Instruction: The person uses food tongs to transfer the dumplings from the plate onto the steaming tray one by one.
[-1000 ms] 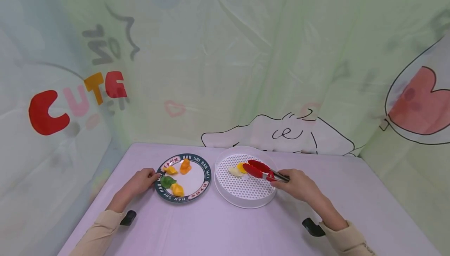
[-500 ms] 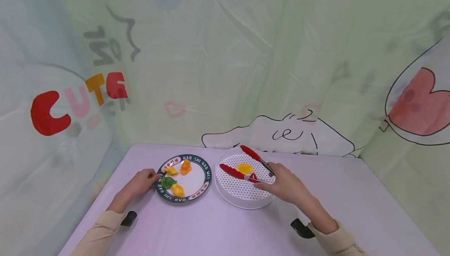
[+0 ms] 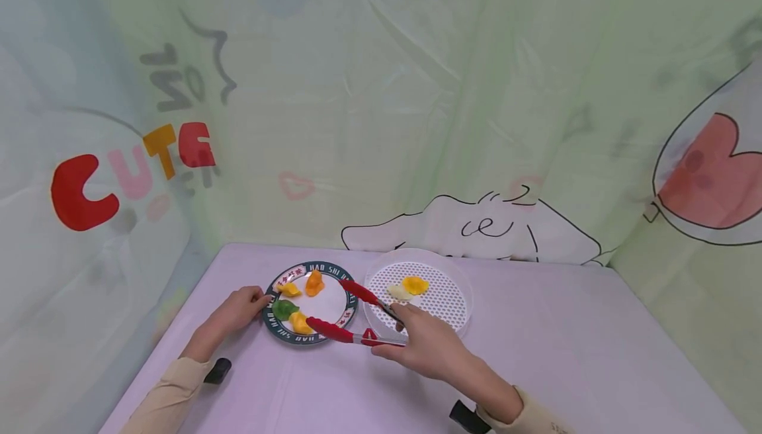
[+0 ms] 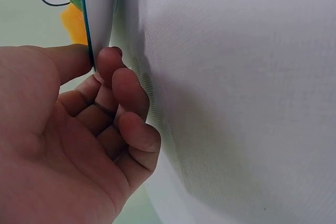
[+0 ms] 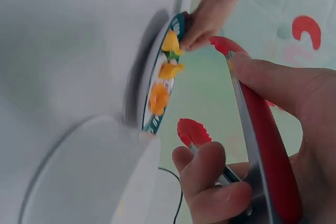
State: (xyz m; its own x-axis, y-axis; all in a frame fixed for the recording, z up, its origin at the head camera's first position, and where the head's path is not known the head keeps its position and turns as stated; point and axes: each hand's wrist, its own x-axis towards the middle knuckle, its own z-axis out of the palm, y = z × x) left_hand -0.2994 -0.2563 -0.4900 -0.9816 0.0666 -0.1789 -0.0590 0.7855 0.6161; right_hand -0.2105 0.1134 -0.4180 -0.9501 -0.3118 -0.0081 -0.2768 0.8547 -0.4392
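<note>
My left hand (image 3: 238, 308) pinches the left rim of a round plate (image 3: 326, 305) with a dark green lettered border. In the left wrist view its thumb is on top and fingertips are below. Several dumpling-shaped pieces lie on the plate: an orange one (image 3: 314, 283), a green one (image 3: 284, 309) and two yellow ones, one near the front (image 3: 300, 323). My right hand (image 3: 428, 348) holds red-tipped metal tongs (image 3: 333, 331). Their arms are spread, with nothing between the tips, reaching over the plate's right side.
Right of the plate stands a white round steamer tray (image 3: 446, 302) with a perforated floor. On it sit a yellow piece (image 3: 415, 285) and a whitish piece (image 3: 399, 292). A pale lilac cloth covers the table (image 3: 286, 394); printed curtains (image 3: 381, 123) enclose its back and sides.
My right hand has carried the tongs leftward from above the steamer tray to the plate, and their arms have spread apart. The left hand and the plate have stayed in place.
</note>
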